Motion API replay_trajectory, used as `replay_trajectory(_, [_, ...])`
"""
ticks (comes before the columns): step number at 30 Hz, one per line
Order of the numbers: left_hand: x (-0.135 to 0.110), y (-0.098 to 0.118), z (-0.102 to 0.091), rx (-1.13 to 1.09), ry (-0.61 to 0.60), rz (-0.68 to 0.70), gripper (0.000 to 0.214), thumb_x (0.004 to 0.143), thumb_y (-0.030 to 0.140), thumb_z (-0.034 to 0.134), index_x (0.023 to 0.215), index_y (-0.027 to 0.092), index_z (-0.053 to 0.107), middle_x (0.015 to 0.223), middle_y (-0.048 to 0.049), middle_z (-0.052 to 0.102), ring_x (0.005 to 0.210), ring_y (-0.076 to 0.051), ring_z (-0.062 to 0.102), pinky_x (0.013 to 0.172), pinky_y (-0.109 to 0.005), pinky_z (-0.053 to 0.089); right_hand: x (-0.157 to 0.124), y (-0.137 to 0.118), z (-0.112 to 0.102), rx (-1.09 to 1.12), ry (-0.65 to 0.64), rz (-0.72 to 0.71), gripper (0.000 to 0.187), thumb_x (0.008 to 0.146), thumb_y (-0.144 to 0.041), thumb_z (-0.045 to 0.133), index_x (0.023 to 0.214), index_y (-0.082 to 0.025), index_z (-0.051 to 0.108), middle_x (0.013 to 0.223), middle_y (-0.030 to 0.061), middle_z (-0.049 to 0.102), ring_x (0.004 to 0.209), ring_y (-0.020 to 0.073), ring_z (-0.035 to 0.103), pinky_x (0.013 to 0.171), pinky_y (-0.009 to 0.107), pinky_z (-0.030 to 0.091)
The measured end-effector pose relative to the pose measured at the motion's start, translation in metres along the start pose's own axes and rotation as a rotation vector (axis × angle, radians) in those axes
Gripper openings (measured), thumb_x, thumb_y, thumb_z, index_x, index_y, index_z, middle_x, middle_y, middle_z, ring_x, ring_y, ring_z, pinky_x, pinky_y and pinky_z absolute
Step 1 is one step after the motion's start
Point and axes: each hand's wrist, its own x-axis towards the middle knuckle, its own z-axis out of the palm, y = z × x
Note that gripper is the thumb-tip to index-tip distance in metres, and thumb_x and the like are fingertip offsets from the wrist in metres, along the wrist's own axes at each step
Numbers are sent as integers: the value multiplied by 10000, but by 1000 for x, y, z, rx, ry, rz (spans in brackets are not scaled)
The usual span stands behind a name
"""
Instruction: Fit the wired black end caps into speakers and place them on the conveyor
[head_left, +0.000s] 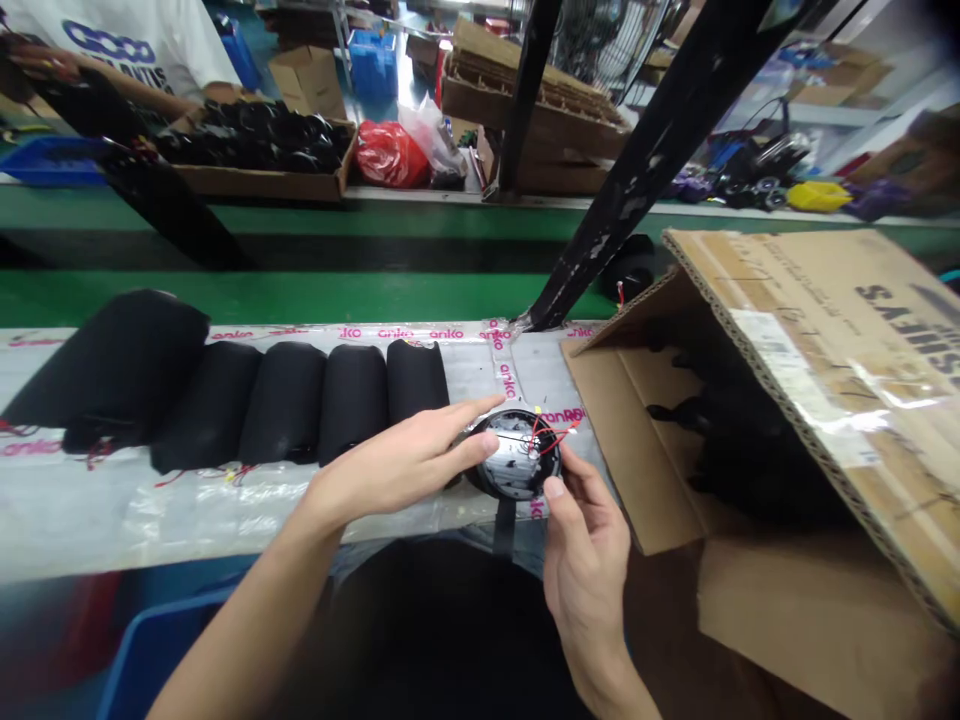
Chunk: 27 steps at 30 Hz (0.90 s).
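A round black housing (517, 480) faces up between my hands. Its end shows a silver, black-streaked inner face with red and black wires across it. My right hand (589, 545) is closed on the housing's right rim, thumb at the near edge and fingers curled round the side. My left hand (420, 455) lies over the left side with fingers stretched out, its thumb tip touching or just above the edge. Beside the left hand stands a row of black rounded cylinders (352, 400), several with thin wires at their near ends.
An open cardboard box (847, 350) with dark parts inside stands right. A black slanted post (622, 190) rises behind the film-covered bench (217, 520). Across the green strip, a person in a white shirt (169, 45) is beside a carton of black parts (262, 180). A blue bin (161, 640) sits lower left.
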Motion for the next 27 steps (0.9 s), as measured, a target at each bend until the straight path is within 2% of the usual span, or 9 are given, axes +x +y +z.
replay_trajectory(4, [-1, -3, 1, 54, -67, 23, 1013, 829, 444, 953, 1694, 293, 447, 1646, -123, 603, 1490, -377, 617, 1224, -530, 524, 1, 2, -3, -11, -22, 18, 436, 968, -368, 801, 1386, -250, 752, 1446, 122, 763, 1342, 310, 713, 1218, 595, 502])
replay_trajectory(6, [4, -7, 3, 38, -45, 41, 1059, 748, 401, 1013, 1665, 298, 493, 1587, -119, 662, 1439, -369, 662, 1212, -521, 534, 1, 3, -5, -18, -33, 29, 441, 970, -367, 801, 1394, -258, 747, 1459, 120, 756, 1356, 311, 705, 1220, 589, 501])
replay_trajectory(10, [11, -11, 2, 7, -58, 103, 994, 768, 365, 1002, 1641, 315, 530, 1536, -110, 703, 1395, -359, 693, 1204, -509, 542, 1, 7, -7, -29, -14, 27, 448, 971, -385, 792, 1392, -238, 748, 1458, 132, 757, 1366, 326, 700, 1213, 575, 506])
replay_trajectory(13, [4, -9, 7, -14, -53, 64, 1063, 809, 309, 966, 1715, 322, 409, 1668, -123, 579, 1519, -383, 582, 1282, -559, 469, 0, 13, -8, -38, 0, 32, 460, 963, -399, 796, 1386, -224, 753, 1457, 140, 759, 1354, 337, 710, 1188, 557, 530])
replay_trajectory(16, [-8, -6, 30, -104, 11, -13, 1209, 828, 114, 831, 1790, 337, 134, 1827, -110, 310, 1659, -388, 373, 1357, -579, 361, 0, 21, -10, -34, 6, 46, 462, 942, -406, 818, 1365, -230, 764, 1442, 133, 770, 1343, 339, 721, 1179, 536, 541])
replay_trajectory(18, [-17, -7, 55, -201, 104, -35, 1237, 820, 53, 740, 1793, 353, 37, 1862, -80, 195, 1699, -379, 268, 1390, -587, 280, 1, 27, -13, -28, 4, 53, 468, 934, -418, 824, 1360, -232, 765, 1448, 134, 768, 1345, 346, 722, 1171, 533, 552])
replay_trajectory(23, [-37, -20, 113, -329, 445, -59, 1025, 890, 98, 622, 1764, 418, 193, 1864, -4, 206, 1719, -375, 204, 1409, -633, 181, 3, 40, -22, -37, -13, 62, 497, 932, -436, 824, 1383, -239, 753, 1476, 142, 751, 1358, 365, 719, 1166, 537, 568])
replay_trajectory(25, [-43, -23, 119, -296, 435, -56, 1035, 896, 97, 574, 1768, 439, 136, 1874, 23, 155, 1731, -366, 154, 1412, -640, 156, 5, 40, -27, -23, -47, 78, 496, 941, -432, 819, 1397, -251, 746, 1483, 138, 747, 1361, 359, 719, 1172, 533, 566])
replay_trajectory(27, [-44, -23, 111, -214, 371, -49, 1088, 874, 76, 577, 1772, 436, 79, 1877, 14, 138, 1732, -364, 152, 1415, -633, 158, 8, 37, -30, -15, -93, 94, 491, 948, -431, 816, 1404, -267, 739, 1499, 134, 738, 1380, 354, 707, 1184, 535, 557])
